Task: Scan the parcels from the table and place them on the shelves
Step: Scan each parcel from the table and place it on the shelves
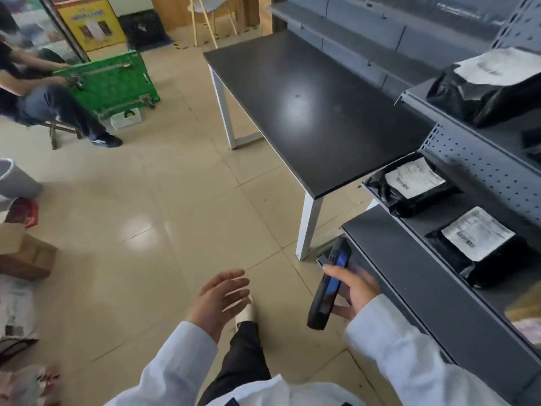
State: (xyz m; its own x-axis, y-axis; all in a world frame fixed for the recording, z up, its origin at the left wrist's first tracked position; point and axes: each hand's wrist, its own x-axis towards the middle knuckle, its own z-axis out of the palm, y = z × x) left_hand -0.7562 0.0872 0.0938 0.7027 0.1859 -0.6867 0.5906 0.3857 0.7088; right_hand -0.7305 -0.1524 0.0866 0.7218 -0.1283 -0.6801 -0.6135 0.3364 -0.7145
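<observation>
- The right hand (355, 291), in a white sleeve, grips a handheld scanner (329, 284) with thumb over its lit screen and fingers curled behind, beside the front edge of the lowest shelf (409, 276) — apparently kept ready to read a label.
- The left hand (219, 298) hangs over the tiled floor with fingers spread and relaxed, holding nothing, seemingly free to lift a parcel.
- Two black parcels lie label-up on the middle shelf: the near parcel (480, 247) toward its front edge, the far parcel (409, 186) at its left end.
- A third black parcel (486, 83) sits on the upper shelf, near that shelf's left corner.
- The black-topped table (307, 106) shows no parcels on its visible surface; the job looks nearly finished.
- Its white leg stands close to the shelving's end, narrowing the way between them.
- Farther off, across open floor, a seated person holds a green crate (114, 80); cardboard boxes (26, 253) and a grey bin (16, 180) line the left edge.
</observation>
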